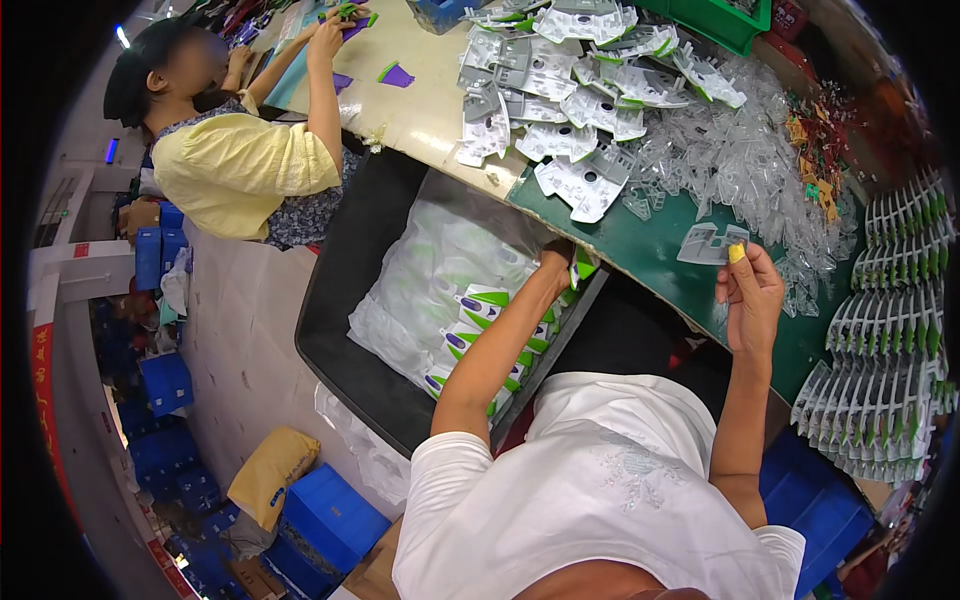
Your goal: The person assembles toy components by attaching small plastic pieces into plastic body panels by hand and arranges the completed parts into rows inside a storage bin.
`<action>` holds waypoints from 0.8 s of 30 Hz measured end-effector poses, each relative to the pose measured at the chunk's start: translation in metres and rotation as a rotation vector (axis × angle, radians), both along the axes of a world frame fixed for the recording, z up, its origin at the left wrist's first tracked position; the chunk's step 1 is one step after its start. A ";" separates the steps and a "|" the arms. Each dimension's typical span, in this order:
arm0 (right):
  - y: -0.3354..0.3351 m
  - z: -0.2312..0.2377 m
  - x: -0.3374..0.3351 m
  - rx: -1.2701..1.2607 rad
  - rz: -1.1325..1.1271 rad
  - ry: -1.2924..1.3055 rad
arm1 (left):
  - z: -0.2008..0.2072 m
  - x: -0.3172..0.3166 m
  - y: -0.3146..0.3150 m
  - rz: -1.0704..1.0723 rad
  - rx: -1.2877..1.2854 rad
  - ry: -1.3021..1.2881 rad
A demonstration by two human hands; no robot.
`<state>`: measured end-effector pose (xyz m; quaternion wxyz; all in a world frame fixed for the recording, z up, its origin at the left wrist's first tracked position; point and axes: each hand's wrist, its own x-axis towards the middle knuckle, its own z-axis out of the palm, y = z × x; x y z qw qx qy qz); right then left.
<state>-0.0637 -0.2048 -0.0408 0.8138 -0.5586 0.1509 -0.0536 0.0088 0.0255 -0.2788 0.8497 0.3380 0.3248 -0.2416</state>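
My left hand reaches down into a black bin just below the table edge. Its fingers are partly hidden, closed around a white and green plastic part by the bin's right wall. Rows of white and green parts with purple ovals lie in the bin beside my forearm. Over the green tabletop, my right hand pinches a clear plastic piece between thumb and fingers. Yellow tape wraps one of its digits. A heap of similar clear plastic pieces lies just beyond that hand.
Grey-white molded shells are piled at the table's far middle. Thin wired parts lie right of the clear heap. Stacked white-green parts stand at far right, a green crate behind. A co-worker in yellow handles purple-green parts at left.
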 end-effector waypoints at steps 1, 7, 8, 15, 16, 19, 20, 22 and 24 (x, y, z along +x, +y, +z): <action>-0.001 0.000 -0.001 0.000 -0.002 -0.003 | -0.003 0.004 -0.002 0.004 -0.007 0.032; -0.005 -0.006 -0.003 0.126 0.096 0.027 | 0.023 0.012 -0.018 -0.026 0.087 0.056; -0.003 -0.006 -0.003 0.126 0.089 0.023 | 0.024 0.012 -0.017 -0.027 0.058 0.042; 0.001 -0.009 -0.002 0.140 0.162 0.048 | 0.005 0.010 -0.003 -0.010 -0.163 -0.045; -0.001 -0.010 -0.003 0.140 0.162 0.046 | 0.000 0.007 0.006 0.012 -0.187 0.018; -0.009 -0.011 -0.003 0.110 0.074 0.051 | 0.019 -0.018 0.047 -0.140 0.040 0.038; -0.003 -0.004 -0.001 0.099 0.045 0.041 | 0.022 -0.034 0.067 -0.050 -0.152 0.020; 0.003 -0.005 0.002 0.091 0.061 0.021 | 0.019 -0.071 0.105 -0.092 -0.658 -0.199; 0.009 -0.019 0.003 0.043 0.120 0.031 | 0.065 -0.086 0.105 -0.246 -0.656 -0.056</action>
